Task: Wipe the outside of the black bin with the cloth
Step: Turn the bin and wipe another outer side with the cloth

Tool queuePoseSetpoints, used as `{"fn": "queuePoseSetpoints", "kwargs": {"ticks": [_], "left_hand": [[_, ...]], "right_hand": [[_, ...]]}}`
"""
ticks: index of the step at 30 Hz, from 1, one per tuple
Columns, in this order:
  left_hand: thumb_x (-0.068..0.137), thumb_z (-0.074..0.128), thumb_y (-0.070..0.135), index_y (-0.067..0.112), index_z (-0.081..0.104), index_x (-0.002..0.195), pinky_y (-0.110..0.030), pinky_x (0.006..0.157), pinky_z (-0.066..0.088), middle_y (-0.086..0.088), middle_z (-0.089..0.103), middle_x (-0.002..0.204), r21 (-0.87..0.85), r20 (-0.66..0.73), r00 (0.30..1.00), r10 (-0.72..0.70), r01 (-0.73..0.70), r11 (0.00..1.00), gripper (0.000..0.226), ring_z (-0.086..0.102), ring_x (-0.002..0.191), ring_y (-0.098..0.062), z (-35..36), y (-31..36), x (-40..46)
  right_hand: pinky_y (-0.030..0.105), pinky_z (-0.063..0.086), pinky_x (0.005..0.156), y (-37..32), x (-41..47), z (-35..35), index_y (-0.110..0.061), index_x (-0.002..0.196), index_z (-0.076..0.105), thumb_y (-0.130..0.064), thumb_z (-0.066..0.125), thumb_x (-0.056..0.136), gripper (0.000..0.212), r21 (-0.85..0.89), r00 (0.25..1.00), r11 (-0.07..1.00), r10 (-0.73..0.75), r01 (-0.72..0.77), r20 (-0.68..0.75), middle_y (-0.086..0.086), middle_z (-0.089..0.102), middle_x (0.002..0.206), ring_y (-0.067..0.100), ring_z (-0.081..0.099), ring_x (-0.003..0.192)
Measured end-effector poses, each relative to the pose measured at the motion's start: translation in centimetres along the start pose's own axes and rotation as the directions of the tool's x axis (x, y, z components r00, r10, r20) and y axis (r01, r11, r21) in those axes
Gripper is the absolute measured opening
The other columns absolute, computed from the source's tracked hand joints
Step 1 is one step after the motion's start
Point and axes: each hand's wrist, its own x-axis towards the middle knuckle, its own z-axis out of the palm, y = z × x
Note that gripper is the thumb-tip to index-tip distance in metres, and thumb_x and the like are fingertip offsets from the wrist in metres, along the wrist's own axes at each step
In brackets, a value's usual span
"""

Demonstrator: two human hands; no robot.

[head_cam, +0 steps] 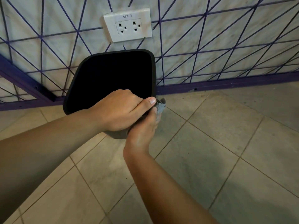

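A black bin [84, 65] with a rounded square rim stands on the tiled floor against the wall, its mouth open towards me. My left hand [119, 110] grips the bin's near rim, fingers curled over the edge into the bin and thumb stretched along the near right corner. My right hand [144, 126] holds a grey cloth [161, 106] against the outside of that near right corner, just under the left thumb. Most of the cloth is hidden between the palm and the bin; a crumpled end sticks out above the fingers.
The white wall [210, 38] behind carries purple crossing lines and a purple skirting strip [226, 83]. A white double wall socket [129, 25] sits just above the bin. Beige floor tiles [210, 143] spread to the right and towards me.
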Motion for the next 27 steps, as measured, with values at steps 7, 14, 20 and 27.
{"fn": "queuePoseSetpoints", "kwargs": {"ticks": [7,14,20,27], "left_hand": [[0.097,0.014,0.064,0.016,0.058,0.059,-0.04,0.058,0.047,-0.004,0.056,0.054,0.081,-0.009,0.999,-0.034,0.034,0.996,0.075,0.056,0.052,-0.014,0.2,0.0,-0.1],[0.091,0.022,0.067,0.019,0.045,0.05,-0.026,0.05,0.031,0.001,0.044,0.046,0.085,0.015,1.0,-0.017,0.016,0.996,0.067,0.046,0.043,-0.013,-0.2,0.3,0.2],[0.094,0.022,0.067,0.019,0.043,0.05,-0.03,0.049,0.035,-0.003,0.044,0.046,0.072,0.015,1.0,-0.01,0.009,0.997,0.069,0.046,0.044,-0.018,0.0,-0.1,0.2],[0.092,0.022,0.066,0.017,0.043,0.05,-0.03,0.05,0.034,-0.006,0.045,0.047,0.08,0.015,0.999,-0.038,0.036,0.996,0.068,0.047,0.045,-0.019,0.0,0.0,0.2]], "right_hand": [[0.048,0.05,0.12,3.6,5.8,-3.0,-0.019,0.173,0.038,-0.053,0.036,0.117,0.065,0.037,0.951,0.967,0.254,-0.251,-0.178,0.011,0.049,0.17,0.031,0.053,0.15],[0.027,0.05,0.088,3.4,4.9,-2.7,-0.013,0.168,0.043,-0.047,0.04,0.118,0.061,-0.018,0.958,0.97,0.238,-0.244,-0.16,0.014,0.058,0.159,0.029,0.059,0.142],[0.032,0.056,0.102,2.3,3.8,-3.5,-0.01,0.159,0.056,-0.036,0.037,0.121,0.05,-0.108,0.977,0.973,0.196,-0.204,-0.08,0.016,0.07,0.144,0.03,0.067,0.131],[0.029,0.052,0.079,2.4,4.6,-3.3,-0.007,0.163,0.05,-0.041,0.037,0.12,0.056,-0.121,0.964,0.96,0.241,-0.254,-0.113,0.012,0.066,0.123,0.023,0.066,0.101]]}}
